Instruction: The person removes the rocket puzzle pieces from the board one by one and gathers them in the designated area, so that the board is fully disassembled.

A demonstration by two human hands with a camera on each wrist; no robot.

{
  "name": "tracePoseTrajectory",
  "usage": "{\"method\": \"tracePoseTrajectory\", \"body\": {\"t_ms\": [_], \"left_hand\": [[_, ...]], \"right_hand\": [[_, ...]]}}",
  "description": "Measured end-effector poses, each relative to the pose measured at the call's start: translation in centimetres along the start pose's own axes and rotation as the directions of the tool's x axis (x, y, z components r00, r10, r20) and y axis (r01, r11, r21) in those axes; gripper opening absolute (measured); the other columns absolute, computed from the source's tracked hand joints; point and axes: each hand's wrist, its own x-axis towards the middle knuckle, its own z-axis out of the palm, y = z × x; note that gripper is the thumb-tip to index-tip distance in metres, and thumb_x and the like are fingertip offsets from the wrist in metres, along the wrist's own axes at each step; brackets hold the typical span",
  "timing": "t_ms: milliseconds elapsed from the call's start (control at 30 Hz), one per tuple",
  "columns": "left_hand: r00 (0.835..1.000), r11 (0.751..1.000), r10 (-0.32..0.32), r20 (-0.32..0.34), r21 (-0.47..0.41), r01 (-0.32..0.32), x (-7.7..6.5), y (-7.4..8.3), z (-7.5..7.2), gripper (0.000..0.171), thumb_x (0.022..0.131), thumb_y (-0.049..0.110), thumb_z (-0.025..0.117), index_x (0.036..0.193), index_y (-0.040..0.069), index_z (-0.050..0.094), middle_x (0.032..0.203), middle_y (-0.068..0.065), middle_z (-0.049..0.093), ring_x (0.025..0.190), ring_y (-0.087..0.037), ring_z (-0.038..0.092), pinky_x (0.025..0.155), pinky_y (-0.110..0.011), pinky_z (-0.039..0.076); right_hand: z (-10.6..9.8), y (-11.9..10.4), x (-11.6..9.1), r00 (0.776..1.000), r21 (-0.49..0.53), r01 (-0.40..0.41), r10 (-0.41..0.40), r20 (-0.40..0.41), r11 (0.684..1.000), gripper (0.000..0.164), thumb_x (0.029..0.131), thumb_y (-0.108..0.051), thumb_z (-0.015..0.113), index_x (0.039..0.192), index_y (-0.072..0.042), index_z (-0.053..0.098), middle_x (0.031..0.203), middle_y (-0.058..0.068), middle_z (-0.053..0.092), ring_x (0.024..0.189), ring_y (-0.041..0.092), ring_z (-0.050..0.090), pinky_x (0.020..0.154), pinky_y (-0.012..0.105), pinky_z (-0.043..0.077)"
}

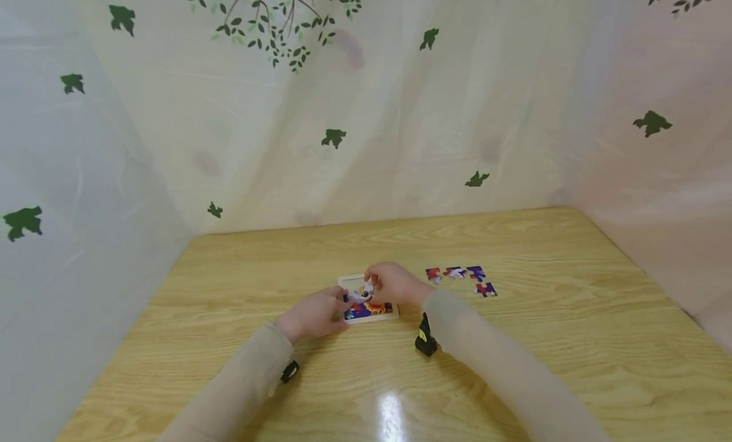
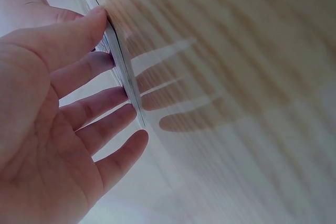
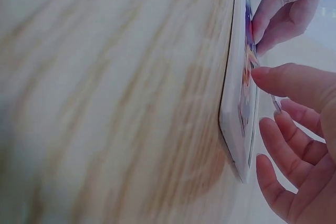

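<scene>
A small jigsaw puzzle tray with a pale frame lies on the table, its lower part filled with a colourful picture of dark blue and orange. My left hand rests at the tray's left side, fingers extended and fingertips on its edge; the left wrist view shows the thumb against the frame. Over the tray's upper part, my right hand pinches a mostly white puzzle piece between thumb and fingers. Seen from the right wrist, this piece stands tilted above the tray surface. The hands partly cover the picture.
Several loose puzzle pieces lie on the wooden table to the right of the tray, most in a row with one lower piece. A pale curtain with leaf and bird prints surrounds the table's back and sides.
</scene>
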Motion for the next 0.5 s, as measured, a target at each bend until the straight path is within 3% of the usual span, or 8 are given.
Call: {"method": "tracePoseTrajectory", "body": {"t_ms": [267, 500], "left_hand": [[1.000, 1.000, -0.011, 0.013, 0.002, 0.011, 0.1, -0.1, 0.2, 0.046, 0.089, 0.026, 0.066, 0.128, 0.003, 0.059, 0.131, -0.020, 0.052, 0.109, -0.029, 0.058, 0.094, -0.039, 0.049], [1.000, 1.000, -0.009, 0.005, 0.010, 0.008, 0.1, -0.1, 0.0, 0.046, 0.089, 0.026, 0.067, 0.127, 0.002, 0.058, 0.131, -0.021, 0.052, 0.111, -0.030, 0.058, 0.095, -0.040, 0.048]], "right_hand": [[-0.7, 0.4, -0.5, 0.999, -0.023, 0.013, -0.014, -0.037, 1.000, 0.044, 0.077, -0.010, 0.076, 0.117, -0.003, 0.061, 0.095, 0.003, 0.060, 0.080, 0.012, 0.055, 0.071, 0.028, 0.049], [-2.6, 1.3, -1.5, 0.997, -0.024, 0.051, -0.052, -0.051, 0.998, 0.047, 0.080, -0.012, 0.074, 0.123, 0.001, 0.059, 0.098, 0.006, 0.061, 0.083, 0.015, 0.058, 0.072, 0.029, 0.051]]}}
